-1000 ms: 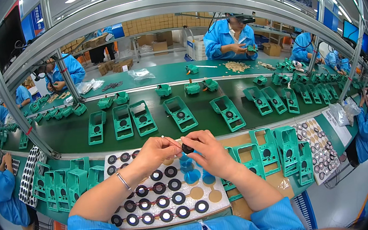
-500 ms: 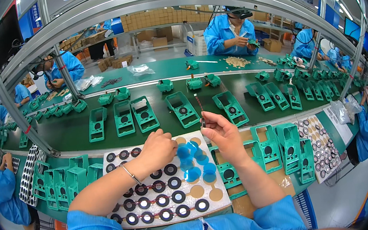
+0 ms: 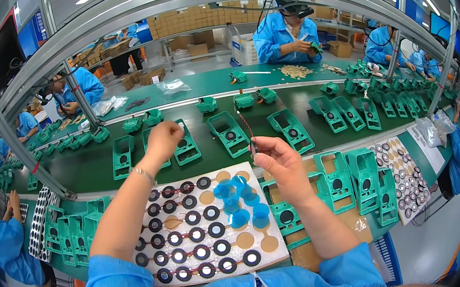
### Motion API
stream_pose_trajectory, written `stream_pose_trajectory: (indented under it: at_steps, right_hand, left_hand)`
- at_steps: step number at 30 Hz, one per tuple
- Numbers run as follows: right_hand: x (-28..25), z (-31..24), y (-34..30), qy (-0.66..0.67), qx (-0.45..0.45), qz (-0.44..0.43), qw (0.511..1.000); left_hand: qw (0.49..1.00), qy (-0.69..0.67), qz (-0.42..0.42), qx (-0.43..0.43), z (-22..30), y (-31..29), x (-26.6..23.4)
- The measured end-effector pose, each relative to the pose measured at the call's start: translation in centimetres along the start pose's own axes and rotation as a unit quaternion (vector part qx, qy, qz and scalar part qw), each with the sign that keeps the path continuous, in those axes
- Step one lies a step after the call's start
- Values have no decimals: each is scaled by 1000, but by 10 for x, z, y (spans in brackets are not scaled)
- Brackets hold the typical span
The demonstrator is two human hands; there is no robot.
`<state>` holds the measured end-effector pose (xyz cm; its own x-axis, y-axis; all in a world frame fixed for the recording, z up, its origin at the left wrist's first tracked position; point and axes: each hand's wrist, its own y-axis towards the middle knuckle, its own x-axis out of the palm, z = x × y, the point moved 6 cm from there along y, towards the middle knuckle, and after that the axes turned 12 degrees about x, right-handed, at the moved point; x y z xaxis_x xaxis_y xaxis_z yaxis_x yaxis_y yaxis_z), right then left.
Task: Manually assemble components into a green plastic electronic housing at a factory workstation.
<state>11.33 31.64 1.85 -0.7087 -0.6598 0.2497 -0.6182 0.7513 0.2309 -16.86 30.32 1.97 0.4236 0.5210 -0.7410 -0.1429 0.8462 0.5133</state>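
Observation:
My right hand (image 3: 279,163) pinches a small round black speaker (image 3: 253,148) edge-on between thumb and fingers, and its thin red and black wires (image 3: 244,121) stand up above it. My left hand (image 3: 164,139) is raised over the belt beside a green plastic housing (image 3: 187,149), fingers curled closed; what they hold, if anything, is hidden. Below both hands lies a white foam board (image 3: 273,236) with rows of black round speakers (image 3: 201,252). Blue translucent round films (image 3: 240,218) and tan adhesive discs (image 3: 245,239) cover its right side.
More green housings (image 3: 229,135) stand along the dark green belt (image 3: 95,166). Others are stacked at the right (image 3: 364,184) and left (image 3: 78,237) of the board. A metal frame (image 3: 129,26) arches overhead. Co-workers in blue (image 3: 286,39) sit across and at both sides.
My left hand has moved up and left from the foam board to above the belt by the housings. My right hand stays nearly in place, still pinching the speaker.

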Motion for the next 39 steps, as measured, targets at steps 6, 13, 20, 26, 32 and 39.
stream_pose_trajectory:
  at_steps: [6, 13, 20, 26, 32, 39]
  right_hand:
    - [-4, 1, 1, 42, -28, 31, 998]
    - [-3, 7, 6, 21, -35, 38, 998]
    - [-3, 10, 3, -91, -67, 48, 992]
    - [25, -7, -11, -312, -198, 70, 927]
    - [55, -8, -25, -443, -258, 12, 858]
    - [65, 2, -28, -485, -277, -18, 829]
  left_hand:
    - [937, -75, -130, -316, -123, -10, 62]
    - [946, 70, -180, -261, -168, -6, 95]
    - [836, -365, -64, -404, -98, -15, 73]
    - [842, -468, -126, -238, 11, -59, 31]
    - [824, -518, -141, -184, 86, -113, 17]
    - [826, -529, -105, -166, 99, -132, 3]
